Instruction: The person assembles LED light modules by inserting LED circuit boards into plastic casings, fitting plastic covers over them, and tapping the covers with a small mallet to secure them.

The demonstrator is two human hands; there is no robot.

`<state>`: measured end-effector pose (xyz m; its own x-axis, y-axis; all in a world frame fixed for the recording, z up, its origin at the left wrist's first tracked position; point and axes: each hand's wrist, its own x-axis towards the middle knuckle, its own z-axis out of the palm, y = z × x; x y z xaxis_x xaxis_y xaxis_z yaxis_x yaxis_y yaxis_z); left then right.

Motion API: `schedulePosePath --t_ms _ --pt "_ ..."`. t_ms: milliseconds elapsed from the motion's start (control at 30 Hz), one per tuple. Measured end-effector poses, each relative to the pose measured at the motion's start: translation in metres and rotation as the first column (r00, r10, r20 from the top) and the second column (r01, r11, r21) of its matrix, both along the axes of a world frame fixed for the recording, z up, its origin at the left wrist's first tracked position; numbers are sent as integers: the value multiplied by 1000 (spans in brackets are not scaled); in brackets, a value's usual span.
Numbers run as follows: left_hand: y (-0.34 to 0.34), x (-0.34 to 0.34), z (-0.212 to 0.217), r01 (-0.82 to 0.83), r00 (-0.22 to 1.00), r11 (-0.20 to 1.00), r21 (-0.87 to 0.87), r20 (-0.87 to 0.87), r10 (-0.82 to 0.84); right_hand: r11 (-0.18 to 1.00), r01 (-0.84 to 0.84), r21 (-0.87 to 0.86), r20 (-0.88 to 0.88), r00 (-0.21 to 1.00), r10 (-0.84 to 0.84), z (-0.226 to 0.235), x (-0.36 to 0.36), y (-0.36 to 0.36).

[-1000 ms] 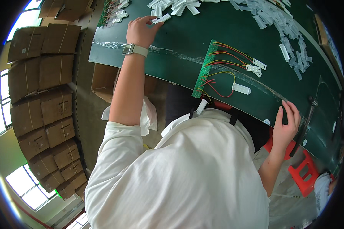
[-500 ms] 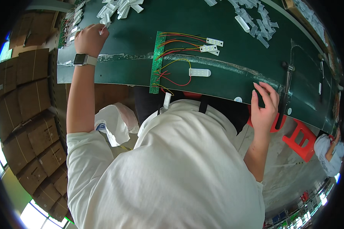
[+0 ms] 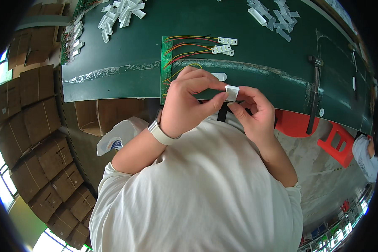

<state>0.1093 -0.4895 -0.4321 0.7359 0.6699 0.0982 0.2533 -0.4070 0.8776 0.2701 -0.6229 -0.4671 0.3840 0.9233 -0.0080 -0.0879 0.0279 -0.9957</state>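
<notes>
In front of my waist, my left hand [image 3: 193, 93] and my right hand [image 3: 256, 112] pinch a small white plastic piece [image 3: 232, 93] between thumbs and fingertips. It looks like one of the white casings, seen nearly end-on. Just beyond my hands lies a green circuit board strip [image 3: 166, 52], partly covered by my left hand. Red, yellow and black wires run from it to white LED modules [image 3: 227, 41] on the table. A rounded white casing [image 3: 219, 77] lies behind my fingers, mostly hidden.
White casings [image 3: 126, 12] are heaped at the far left, translucent strips [image 3: 281, 25] at the far right. A hammer [image 3: 314, 84] lies across the right part of the green table [image 3: 126, 86]. Red stools [image 3: 340, 145], a white bag [image 3: 122, 134] and stacked cartons [image 3: 42, 168] surround it; another person [image 3: 363, 157] is at right.
My left hand has come back from the white casing heap to my front, and my right hand has moved left to meet it. Both now grip one white piece.
</notes>
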Motion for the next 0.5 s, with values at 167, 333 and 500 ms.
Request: schedulePosePath --t_ms 167,333,500 --pt "21 8 -10 12 999 916 402 -46 7 999 34 -39 74 997 -31 -10 21 -6" --pt "58 10 -47 -94 941 702 706 -168 294 993 117 12 437 893 -110 -15 41 -9" --pt "63 20 -48 -39 895 723 690 -298 332 990 131 -54 571 817 -77 -12 47 -16"
